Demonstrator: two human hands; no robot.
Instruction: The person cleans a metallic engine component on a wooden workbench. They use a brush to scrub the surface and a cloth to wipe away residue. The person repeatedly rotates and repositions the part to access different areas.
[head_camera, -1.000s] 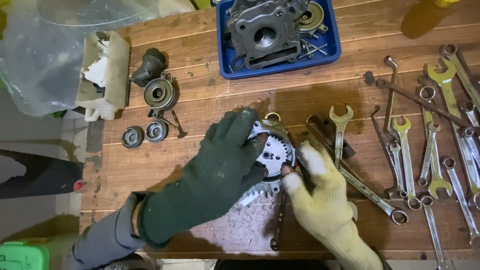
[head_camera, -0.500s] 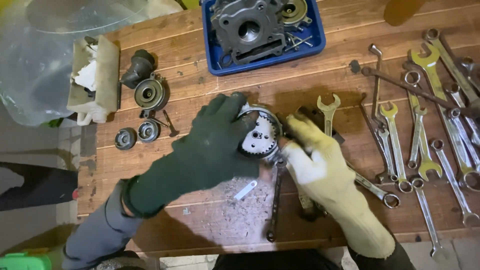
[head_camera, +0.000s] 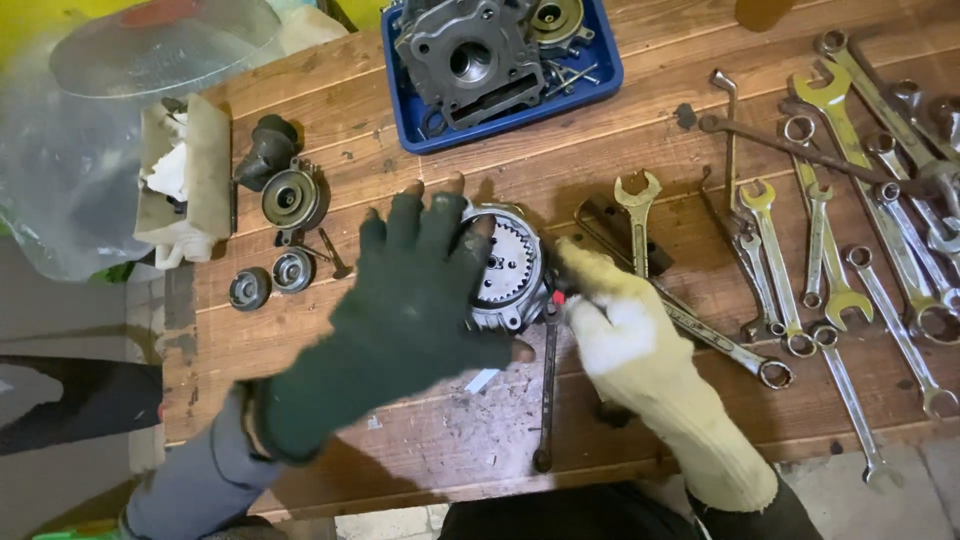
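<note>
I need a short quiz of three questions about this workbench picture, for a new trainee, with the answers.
1. True or false: the round metal gear housing lies in the blue plastic tray.
2. Which hand wears the dark green glove: (a) left hand, (b) right hand?
3. Fill in: the steel spanners lie on the person's ___ side.

Key: 1 false, it rests on the brown wooden table; 2 a; 3 right.

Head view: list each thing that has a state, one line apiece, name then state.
left hand: in a dark green fingerless glove, laid over the round geared part
right hand: in a yellow glove, at the part's right edge
round geared part: flat on the table, gear face up
blue tray: holds a grey engine casting
wrenches: loose, spread flat on the table
</note>
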